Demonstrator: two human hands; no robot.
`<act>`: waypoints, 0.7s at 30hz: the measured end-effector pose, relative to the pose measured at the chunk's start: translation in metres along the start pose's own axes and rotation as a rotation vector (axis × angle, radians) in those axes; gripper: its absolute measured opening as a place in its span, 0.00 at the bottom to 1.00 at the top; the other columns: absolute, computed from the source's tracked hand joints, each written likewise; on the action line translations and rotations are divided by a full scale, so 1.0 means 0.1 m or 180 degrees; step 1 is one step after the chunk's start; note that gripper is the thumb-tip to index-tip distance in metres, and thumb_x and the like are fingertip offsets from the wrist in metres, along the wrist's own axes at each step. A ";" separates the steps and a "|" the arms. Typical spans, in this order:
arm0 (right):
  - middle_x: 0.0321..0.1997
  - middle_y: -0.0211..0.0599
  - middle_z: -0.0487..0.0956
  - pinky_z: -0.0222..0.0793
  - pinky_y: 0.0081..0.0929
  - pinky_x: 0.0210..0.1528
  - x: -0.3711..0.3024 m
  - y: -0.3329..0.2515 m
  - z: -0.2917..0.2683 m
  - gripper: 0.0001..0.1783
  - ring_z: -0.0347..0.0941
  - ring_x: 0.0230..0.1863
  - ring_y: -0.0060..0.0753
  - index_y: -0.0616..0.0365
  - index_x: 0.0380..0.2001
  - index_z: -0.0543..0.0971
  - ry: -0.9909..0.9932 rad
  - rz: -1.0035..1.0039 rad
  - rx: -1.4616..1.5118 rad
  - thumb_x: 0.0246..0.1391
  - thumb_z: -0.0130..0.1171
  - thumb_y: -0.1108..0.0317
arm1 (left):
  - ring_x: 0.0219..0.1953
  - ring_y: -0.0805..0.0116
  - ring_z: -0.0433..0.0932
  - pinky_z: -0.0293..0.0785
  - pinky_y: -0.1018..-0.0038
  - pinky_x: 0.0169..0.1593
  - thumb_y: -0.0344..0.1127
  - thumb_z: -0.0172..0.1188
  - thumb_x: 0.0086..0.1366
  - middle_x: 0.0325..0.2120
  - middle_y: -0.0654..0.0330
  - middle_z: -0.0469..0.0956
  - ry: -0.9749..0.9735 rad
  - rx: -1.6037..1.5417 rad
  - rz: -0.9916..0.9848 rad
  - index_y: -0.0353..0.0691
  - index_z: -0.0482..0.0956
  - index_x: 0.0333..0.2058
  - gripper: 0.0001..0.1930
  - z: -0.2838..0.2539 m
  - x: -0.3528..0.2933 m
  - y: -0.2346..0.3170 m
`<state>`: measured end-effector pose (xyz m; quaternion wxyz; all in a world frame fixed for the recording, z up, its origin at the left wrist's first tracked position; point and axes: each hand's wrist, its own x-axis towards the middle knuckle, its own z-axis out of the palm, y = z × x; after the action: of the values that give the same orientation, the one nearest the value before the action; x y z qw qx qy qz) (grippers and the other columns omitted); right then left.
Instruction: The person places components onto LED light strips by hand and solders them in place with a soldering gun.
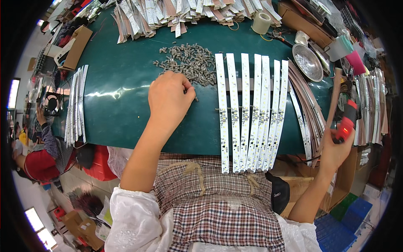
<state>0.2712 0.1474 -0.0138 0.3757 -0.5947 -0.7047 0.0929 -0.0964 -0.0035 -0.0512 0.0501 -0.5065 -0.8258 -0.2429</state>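
My left hand (pixel 171 93) is closed, fingers curled down at the near edge of a pile of small grey-brown, screw-like parts (pixel 191 63). Whatever its fingertips pinch is hidden. To its right, several white LED circuit strips (pixel 245 113) lie side by side, their near ends reaching past the table edge. Far over on the right, my right hand (pixel 338 147) grips a red and black handheld power tool (pixel 346 121). A long brown strip (pixel 335 98) runs beside that tool; whether the hand holds it too, I cannot tell.
The green table (pixel 121 122) carries heaped strips (pixel 180 12) at the back and a small stack (pixel 76 105) at left. Curved strips (pixel 308 109), a metal dish (pixel 307 63) and a tape roll (pixel 261 23) lie right. Another person (pixel 42 164) sits at far left.
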 end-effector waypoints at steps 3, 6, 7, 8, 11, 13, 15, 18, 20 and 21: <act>0.41 0.32 0.75 0.68 0.19 0.43 -0.07 -0.10 -0.24 0.22 0.72 0.37 0.21 0.63 0.48 0.71 0.0329 0.0074 0.0713 0.49 0.63 0.82 | 0.29 0.60 0.74 0.68 0.65 0.36 0.32 0.67 0.45 0.22 0.60 0.74 -0.0119 -0.0201 -0.0261 0.41 0.77 0.19 0.07 0.03 0.03 0.03; 0.43 0.32 0.76 0.69 0.20 0.44 -0.07 -0.19 -0.35 0.22 0.73 0.41 0.22 0.63 0.49 0.71 0.0821 -0.0050 0.1510 0.49 0.63 0.83 | 0.27 0.61 0.75 0.70 0.66 0.34 0.32 0.66 0.44 0.20 0.61 0.74 0.0031 -0.0277 -0.0355 0.41 0.77 0.20 0.06 -0.05 0.04 0.09; 0.45 0.33 0.75 0.70 0.21 0.45 -0.08 -0.23 -0.38 0.22 0.73 0.43 0.23 0.63 0.49 0.72 0.1011 -0.0057 0.1765 0.49 0.63 0.83 | 0.26 0.63 0.75 0.70 0.67 0.32 0.33 0.65 0.45 0.21 0.61 0.75 0.0132 -0.0288 -0.0499 0.41 0.77 0.20 0.05 -0.11 0.04 0.10; 0.46 0.34 0.75 0.71 0.22 0.46 -0.07 -0.25 -0.41 0.22 0.73 0.45 0.24 0.63 0.49 0.72 0.1199 -0.0065 0.2024 0.49 0.62 0.83 | 0.24 0.64 0.76 0.71 0.68 0.31 0.33 0.65 0.45 0.21 0.61 0.76 0.0237 -0.0294 -0.0646 0.41 0.77 0.20 0.05 -0.15 0.04 0.09; 0.48 0.36 0.75 0.71 0.23 0.48 -0.12 -0.26 -0.61 0.24 0.73 0.46 0.25 0.64 0.51 0.71 0.1108 0.0318 0.2253 0.49 0.63 0.82 | 0.22 0.67 0.77 0.72 0.71 0.28 0.33 0.64 0.46 0.22 0.62 0.78 0.0167 -0.0403 -0.0776 0.41 0.77 0.21 0.05 -0.15 0.07 0.07; 0.49 0.36 0.74 0.71 0.22 0.47 -0.18 -0.38 -0.64 0.26 0.72 0.48 0.25 0.64 0.52 0.71 0.1018 0.0380 0.2408 0.49 0.63 0.82 | 0.22 0.70 0.77 0.72 0.72 0.28 0.33 0.64 0.47 0.22 0.62 0.79 0.0133 -0.0653 -0.0819 0.40 0.78 0.23 0.05 -0.18 0.04 0.05; 0.49 0.36 0.74 0.72 0.23 0.46 -0.26 -0.48 -0.67 0.26 0.71 0.47 0.25 0.64 0.54 0.70 0.0822 0.0522 0.2291 0.51 0.61 0.80 | 0.23 0.72 0.77 0.72 0.72 0.28 0.33 0.64 0.49 0.22 0.62 0.79 0.0081 -0.0938 -0.0843 0.40 0.78 0.24 0.05 -0.17 0.02 0.07; 0.51 0.39 0.71 0.75 0.21 0.39 -0.42 -0.79 -0.63 0.29 0.71 0.45 0.25 0.66 0.57 0.65 0.0348 0.0741 0.2085 0.50 0.59 0.76 | 0.25 0.79 0.76 0.72 0.81 0.30 0.31 0.60 0.57 0.25 0.64 0.79 -0.0207 -0.2323 -0.1114 0.35 0.79 0.29 0.05 -0.21 0.00 0.16; 0.52 0.42 0.70 0.76 0.20 0.33 -0.53 -1.08 -0.52 0.32 0.71 0.46 0.26 0.66 0.58 0.64 -0.0077 0.0909 0.2155 0.47 0.57 0.75 | 0.26 0.80 0.75 0.71 0.84 0.31 0.30 0.57 0.61 0.26 0.64 0.78 -0.0740 -0.3339 -0.1311 0.35 0.79 0.33 0.06 -0.27 -0.06 0.18; 0.51 0.41 0.71 0.75 0.20 0.36 -0.56 -1.11 -0.52 0.30 0.72 0.44 0.28 0.65 0.55 0.66 -0.0376 0.1134 0.2248 0.45 0.59 0.78 | 0.26 0.80 0.75 0.71 0.84 0.31 0.30 0.57 0.61 0.26 0.64 0.78 -0.0727 -0.3363 -0.1302 0.35 0.79 0.33 0.06 -0.27 -0.10 0.19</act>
<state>0.2199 0.0496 0.0630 0.4938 -0.5355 -0.5356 0.4272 -0.0795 -0.0169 -0.0239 -0.3470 -0.3158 -0.6738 -0.5709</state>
